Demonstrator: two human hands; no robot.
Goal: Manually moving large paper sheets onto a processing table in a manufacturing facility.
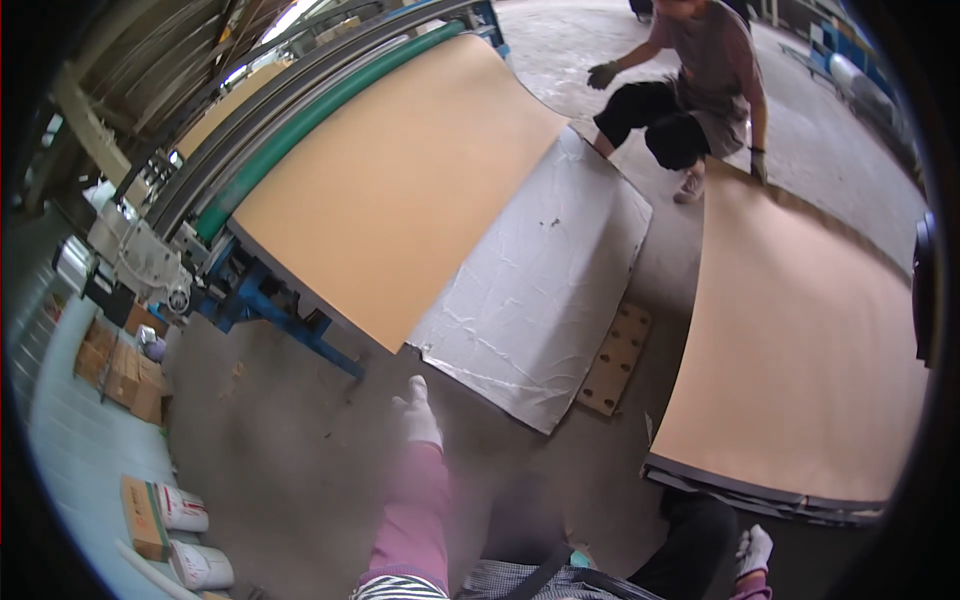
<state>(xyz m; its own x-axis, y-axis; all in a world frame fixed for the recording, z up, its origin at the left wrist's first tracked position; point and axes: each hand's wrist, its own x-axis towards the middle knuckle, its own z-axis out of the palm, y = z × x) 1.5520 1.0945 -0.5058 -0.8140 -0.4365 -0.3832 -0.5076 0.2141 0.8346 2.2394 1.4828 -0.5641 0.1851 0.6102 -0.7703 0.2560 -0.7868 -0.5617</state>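
Note:
My left hand (pixel 418 408), in a white glove, reaches forward with its thumb apart from the fingers and nothing in it. It is nearest the front corner of a large tan sheet (pixel 400 190), which slopes down from a green roller (pixel 330 115). A wrinkled silver-grey sheet (pixel 530 290) shows beside and lower than the tan one. My right hand (pixel 753 552), also white-gloved, is low at my right side with its fingers curled; no object shows in it. Near it lies a stack of tan sheets (pixel 790 350) with dark edges.
Across from me a person (pixel 700 90) crouches, one gloved hand on the stack's far edge. A blue machine frame (pixel 290 310) stands at left. A board with holes (pixel 615 360) lies between the sheets. White buckets (pixel 200 565) and cardboard boxes (pixel 122 372) stand at far left.

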